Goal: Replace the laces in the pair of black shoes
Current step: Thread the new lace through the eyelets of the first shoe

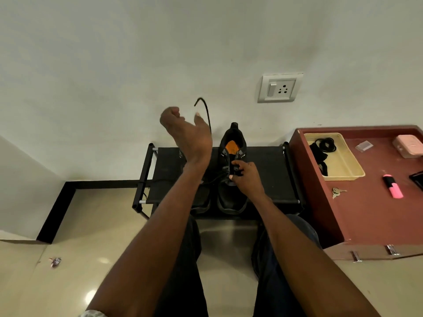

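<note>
Over on the far left there's just a small crumpled wrapper (55, 261) on the beige tiled floor (96, 220), nothing to do with the job. Then comes the low black fabric-topped shoe rack (270, 170) against the wall, which is where the action is.

The left hand (185, 133) is raised up high over the rack, fingers curled. A thin black shoelace (207, 115) runs up past it and its tip arcs over the top. I'd guess it's pulling the lace clear of the eyelets, but I honestly can't tell whether the fingers are actually gripping it or it's just sliding by the thumb.

Next along, the black sneaker with the orange insole (232, 156) sits on the rack with its heel to the wall. The right hand (246, 177) is down on it, fingertips pinching at the eyelet area, probably to keep the shoe from lifting with the pull. The second black shoe (201, 200) is mostly hidden behind the left forearm.

On the right, the dark red counter (370, 213) has a shallow cream plastic tray (343, 177) with coiled black laces (325, 144) in it, likely the replacements, kept within reach. Also a bunch of keys (338, 192), a pink highlighter (393, 188) and a pink box (408, 145).
</note>
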The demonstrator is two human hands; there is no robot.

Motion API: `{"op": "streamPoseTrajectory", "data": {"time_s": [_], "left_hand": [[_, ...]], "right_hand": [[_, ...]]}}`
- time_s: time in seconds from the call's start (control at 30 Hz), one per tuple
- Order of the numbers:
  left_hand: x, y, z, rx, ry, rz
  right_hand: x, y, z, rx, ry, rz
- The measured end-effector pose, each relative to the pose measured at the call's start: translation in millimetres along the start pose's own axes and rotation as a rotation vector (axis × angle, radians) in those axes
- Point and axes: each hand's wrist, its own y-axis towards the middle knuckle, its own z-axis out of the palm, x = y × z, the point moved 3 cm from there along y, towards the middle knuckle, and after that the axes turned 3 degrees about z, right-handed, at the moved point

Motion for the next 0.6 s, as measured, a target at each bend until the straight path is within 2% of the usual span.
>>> {"op": "streamPoseTrajectory", "data": {"time_s": [0.03,0.07,0.13,0.17,0.2,0.27,0.33,0.43,0.6], "left_hand": [[16.0,-11.6,1.9,0.118,0.164,0.103],[33.6,-23.6,6.4,0.32,0.315,0.185],[67.3,-50.6,15.1,0.836,0.583,0.204],[82.2,-62.3,16.5,1.043,0.702,0.208],[95.2,-69.9,16.5,1.189,0.803,0.224],[111.1,-76.7,14.0,1.322,0.909,0.261],[120.9,-74.1,12.6,1.281,0.815,0.201],[116.7,-63.4,8.8,1.106,0.556,0.101],[74.4,-34.9,5.0,0.777,0.431,0.11]], "right_hand": [[-0.2,-0.4,0.2,-0.008,-0.018,-0.004],[-0.3,-1.0,0.3,-0.015,-0.038,-0.011],[-1.4,-2.1,0.1,-0.019,-0.076,-0.019],[-2.0,-2.1,-0.1,-0.021,-0.085,-0.019],[-2.6,-1.9,-0.2,-0.025,-0.088,-0.019],[-2.4,-1.8,-0.3,-0.037,-0.099,-0.023],[-1.9,-1.8,-0.5,-0.047,-0.129,-0.028],[-0.9,-5.2,-1.0,-0.069,-0.166,-0.034],[0.9,-16.4,0.3,-0.106,-0.216,-0.061]]}}
